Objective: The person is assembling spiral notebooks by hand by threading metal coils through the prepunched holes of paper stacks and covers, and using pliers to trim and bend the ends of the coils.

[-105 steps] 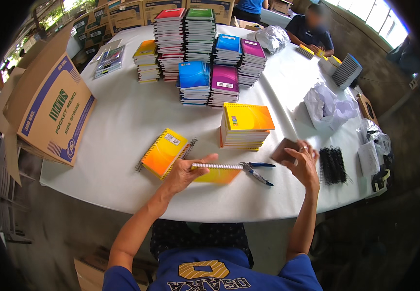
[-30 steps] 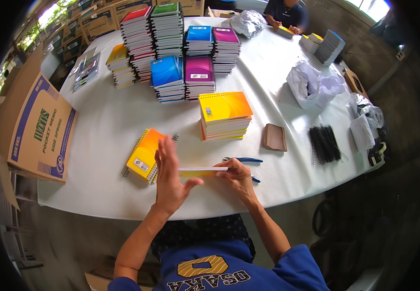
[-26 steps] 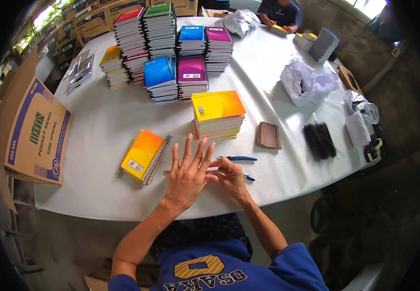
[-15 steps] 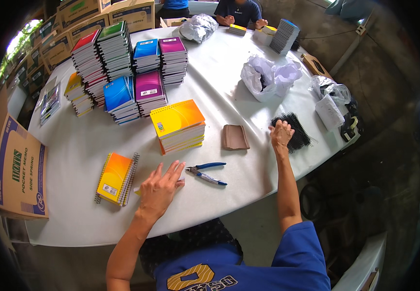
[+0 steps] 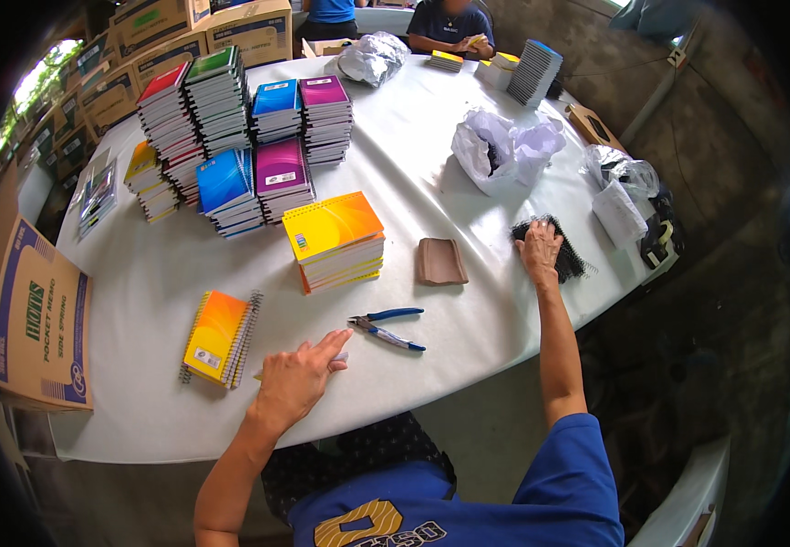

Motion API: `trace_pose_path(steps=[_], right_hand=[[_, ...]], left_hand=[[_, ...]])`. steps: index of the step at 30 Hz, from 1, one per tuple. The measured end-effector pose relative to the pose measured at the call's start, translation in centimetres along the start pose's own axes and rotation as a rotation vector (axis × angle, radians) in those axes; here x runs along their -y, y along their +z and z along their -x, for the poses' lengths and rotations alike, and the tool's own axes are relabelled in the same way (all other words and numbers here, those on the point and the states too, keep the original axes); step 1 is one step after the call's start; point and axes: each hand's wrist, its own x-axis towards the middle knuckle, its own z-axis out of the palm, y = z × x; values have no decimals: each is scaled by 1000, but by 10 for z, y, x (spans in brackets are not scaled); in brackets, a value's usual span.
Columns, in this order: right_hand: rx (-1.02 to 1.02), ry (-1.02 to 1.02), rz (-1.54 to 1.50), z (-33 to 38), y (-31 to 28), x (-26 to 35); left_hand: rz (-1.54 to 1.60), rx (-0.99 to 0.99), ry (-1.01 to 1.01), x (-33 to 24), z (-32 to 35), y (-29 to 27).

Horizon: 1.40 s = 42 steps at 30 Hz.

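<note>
Here you are at the white-covered bench [image 5: 477, 351], and take the tall stack of yellow-and-orange spiral notebooks [image 5: 333, 239] as your marker. Nearer to you than that stack, your left hand [image 5: 296, 378] bends over a thin booklet with a white edge [image 5: 342, 356]; that grip is narrow and holding it, with the edge showing by your fingertips and a sliver of yellow at the other end, the rest hidden under your palm.

Out to the right of the stack goes your straight right arm! Your right hand [image 5: 539, 251] lies on the heap of black spiral binding coils [image 5: 573, 262], palm down, and I cannot tell whether that grip has closed on any coil.

Between the stack and that heap sits a curved brown block [image 5: 441, 262], touched by neither hand. The blue-handled metal pliers [image 5: 393, 333] lie nearer to you than the stack and a little right, jaws pointing at your left fingertips, just beside them. Left of the stack and nearer to you, there's a small orange-and-yellow notebook pile [image 5: 217, 335] with coils along its sides. Beyond the stack to the left rise the purple notebooks [image 5: 283, 173] and blue notebooks [image 5: 227, 182]; beyond it to the right slumps a white plastic bag [image 5: 531, 150].
</note>
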Motion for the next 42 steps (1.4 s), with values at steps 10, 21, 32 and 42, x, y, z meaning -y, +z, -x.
trace_pose_path(steps=[10, 21, 32, 42], right_hand=[[48, -145, -185, -12, 5, -14], [146, -202, -283, -17, -73, 20], [538, -575, -1566, 106, -185, 187], [570, -782, -1433, 99, -179, 186]], left_hand=[[1, -72, 11, 3, 0, 7], [-117, 105, -107, 1, -8, -1], [-116, -132, 32, 12, -9, 15], [-75, -123, -7, 9, -11, 9]])
